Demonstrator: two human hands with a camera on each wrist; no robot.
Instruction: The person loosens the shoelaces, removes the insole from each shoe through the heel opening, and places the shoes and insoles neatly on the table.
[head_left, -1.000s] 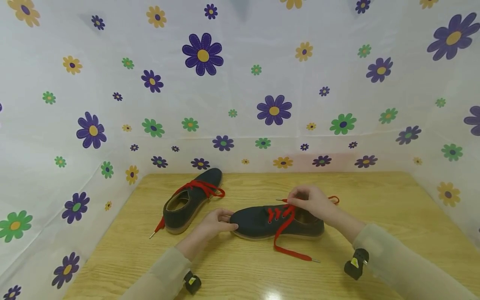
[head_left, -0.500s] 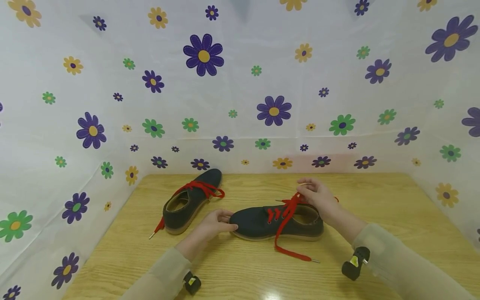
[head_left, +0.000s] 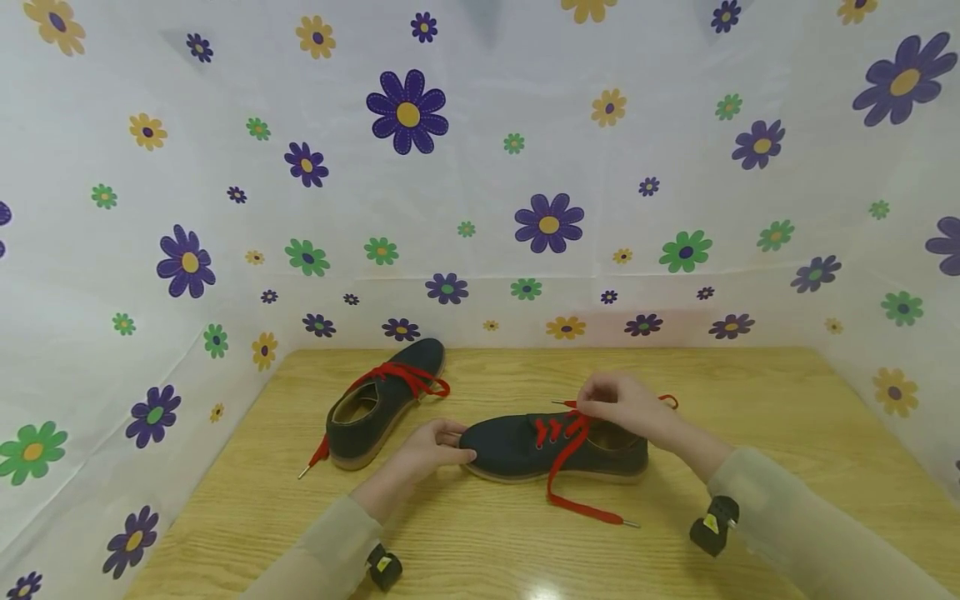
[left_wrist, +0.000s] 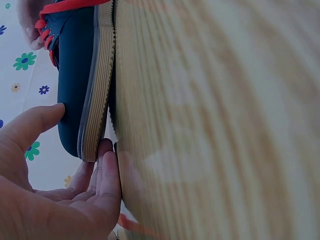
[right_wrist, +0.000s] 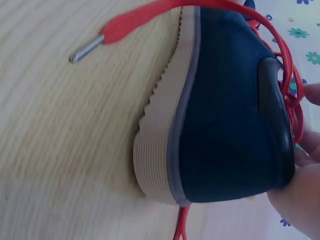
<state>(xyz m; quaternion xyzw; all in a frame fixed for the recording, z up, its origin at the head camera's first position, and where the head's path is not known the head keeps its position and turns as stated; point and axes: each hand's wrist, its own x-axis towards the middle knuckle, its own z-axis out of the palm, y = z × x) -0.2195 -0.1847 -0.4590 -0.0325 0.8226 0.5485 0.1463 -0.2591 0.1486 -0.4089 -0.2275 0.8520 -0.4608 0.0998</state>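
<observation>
A dark blue shoe (head_left: 498, 442) with a pale ribbed sole lies on the table, toe to the left. My left hand (head_left: 431, 450) holds its toe, the thumb on the upper and the fingers at the sole's front edge in the left wrist view. Over the shoe's opening, my right hand (head_left: 621, 406) pinches the red shoelace (head_left: 588, 511) where its strands cross above the top eyelets. One lace end with a metal tip (right_wrist: 87, 49) hangs over the near side onto the table. Another tip points left behind the shoe. The right fingertips are partly hidden in the right wrist view.
A matching shoe (head_left: 393, 406) rests at the back left, toe pointing away, its red lace (head_left: 408, 375) lying across it. The wooden table (head_left: 465, 533) meets a flowered white curtain (head_left: 480, 183) at the back and sides.
The right hand drew the lace strands up and right half a second ago, then came back down to the shoe's opening. The left hand has kept its hold on the toe.
</observation>
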